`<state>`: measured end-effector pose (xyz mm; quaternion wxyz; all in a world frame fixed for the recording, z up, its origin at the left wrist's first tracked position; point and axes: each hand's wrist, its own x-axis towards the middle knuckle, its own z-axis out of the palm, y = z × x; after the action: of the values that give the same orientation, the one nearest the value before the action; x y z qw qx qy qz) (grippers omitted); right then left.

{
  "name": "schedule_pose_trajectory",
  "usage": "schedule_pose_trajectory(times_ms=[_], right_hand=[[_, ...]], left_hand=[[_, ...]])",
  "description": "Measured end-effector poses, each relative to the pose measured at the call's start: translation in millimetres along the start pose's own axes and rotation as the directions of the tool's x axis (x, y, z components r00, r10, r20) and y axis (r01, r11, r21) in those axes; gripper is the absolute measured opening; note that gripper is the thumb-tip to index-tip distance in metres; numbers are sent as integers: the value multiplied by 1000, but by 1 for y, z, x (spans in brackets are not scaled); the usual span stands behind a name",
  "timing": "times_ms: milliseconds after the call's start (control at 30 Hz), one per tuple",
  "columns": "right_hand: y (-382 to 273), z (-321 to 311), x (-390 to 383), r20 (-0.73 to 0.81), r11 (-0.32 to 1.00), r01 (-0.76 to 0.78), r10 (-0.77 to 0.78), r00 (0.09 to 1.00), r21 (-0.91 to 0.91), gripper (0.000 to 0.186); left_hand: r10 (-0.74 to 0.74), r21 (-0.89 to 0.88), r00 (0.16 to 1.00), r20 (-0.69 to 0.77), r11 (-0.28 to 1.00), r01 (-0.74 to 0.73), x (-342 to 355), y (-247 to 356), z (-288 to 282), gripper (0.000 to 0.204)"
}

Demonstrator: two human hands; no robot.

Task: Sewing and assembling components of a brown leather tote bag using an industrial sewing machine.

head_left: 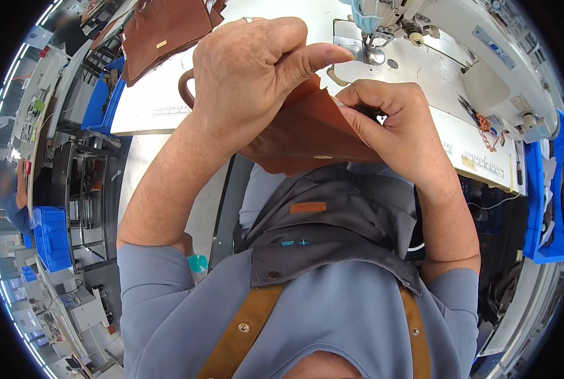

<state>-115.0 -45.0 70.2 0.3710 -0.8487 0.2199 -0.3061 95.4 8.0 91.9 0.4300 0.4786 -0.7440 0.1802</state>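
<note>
A brown leather piece [316, 129] with a small gold-coloured plate near its lower edge hangs in front of my apron. My right hand [398, 120] pinches its right edge between thumb and fingers. Above its upper left part, my left hand [250, 69] is closed, fingers curled and thumb stretched to the right. Whatever the left fingers hold, if anything, is hidden behind the hand. A curved brown leather loop [185, 88] shows left of my left wrist; whether it joins the leather piece is hidden. Just beyond my hands stands the sewing machine's presser foot [371, 52].
The white sewing machine [499, 57] fills the far right of the white table [149, 104]. Brown leather pieces [168, 38] are stacked at the far left. Scissors or snips [468, 108] lie near the machine. Blue bins [51, 237] stand at both sides; other people are at the left.
</note>
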Motion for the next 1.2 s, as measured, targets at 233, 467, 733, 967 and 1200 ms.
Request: schedule_pose_trajectory(times_ms=[233,467,733,967,1200], right_hand=[[0,-4,11,122,999,42,-46,991,33,15],[31,-7,29,493,920,-232,49,869,317,17],[14,8,25,307,991,57,-18,951,-120,19],[11,23,15,182,987,100,-75,980,-128,16],[14,27,5,86,990,112,-105,991,-86,20]], left_hand=[[249,-85,896,369,969,-234,11,33,-35,52],[173,-75,731,660,984,-164,-15,29,-35,20],[122,-174,812,570,984,-26,-45,-24,-38,12],[-126,-55,809,574,980,192,-35,10,-21,29],[-200,-36,783,589,961,272,-38,-2,-26,21]])
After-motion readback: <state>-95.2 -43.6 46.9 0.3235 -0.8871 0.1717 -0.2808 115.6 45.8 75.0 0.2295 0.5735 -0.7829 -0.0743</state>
